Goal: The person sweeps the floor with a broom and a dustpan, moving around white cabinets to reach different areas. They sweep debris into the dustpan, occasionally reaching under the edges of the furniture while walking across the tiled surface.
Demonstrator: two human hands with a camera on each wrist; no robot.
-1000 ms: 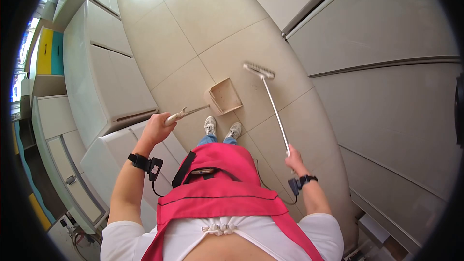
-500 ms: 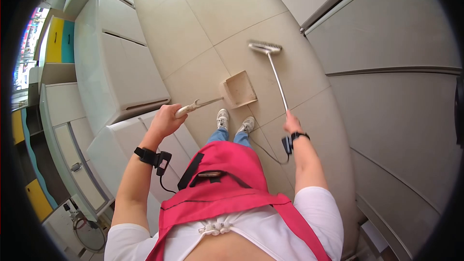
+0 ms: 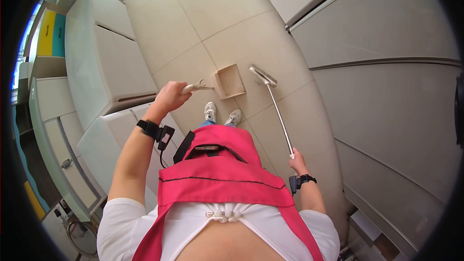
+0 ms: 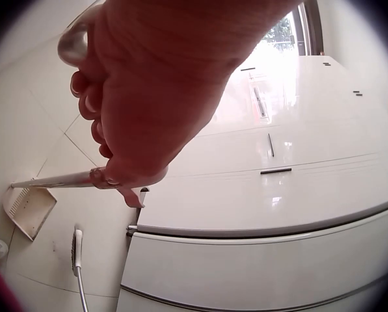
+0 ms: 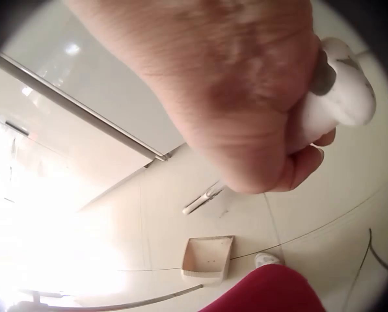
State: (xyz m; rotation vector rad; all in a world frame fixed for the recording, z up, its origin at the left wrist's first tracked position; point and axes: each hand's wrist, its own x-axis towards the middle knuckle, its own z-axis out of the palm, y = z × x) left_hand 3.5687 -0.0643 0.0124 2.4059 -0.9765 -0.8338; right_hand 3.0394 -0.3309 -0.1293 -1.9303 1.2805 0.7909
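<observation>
The fingers (image 4: 92, 104) of the left hand (image 3: 171, 96) are curling tightly round the pale handle (image 3: 192, 87) of the dustpan (image 3: 231, 81). The fingers (image 5: 302, 168) of the right hand (image 3: 298, 161) are clamping round the upper end of a long-handled brush (image 3: 282, 122), whose white end is sticking out past the hand.

From the left hand, the handle is running across to the dustpan's toothed side. The dustpan is lying near the shoes (image 3: 210, 111), its low rim framing a shallow tray, and a few small dark specks are showing inside it. The brush head (image 3: 264, 76) is lying apart from the dustpan, to its right, with bristles on its far side; whether they are touching the floor (image 3: 232, 24) cannot be told.

Tiled floor is showing between brush head and dustpan and stretching ahead of both. White cabinets (image 3: 99, 55) are bounding it on the left, their lower edge nearing the left forearm, and large grey panels (image 3: 377, 34) are standing along the right, beyond the brush.
</observation>
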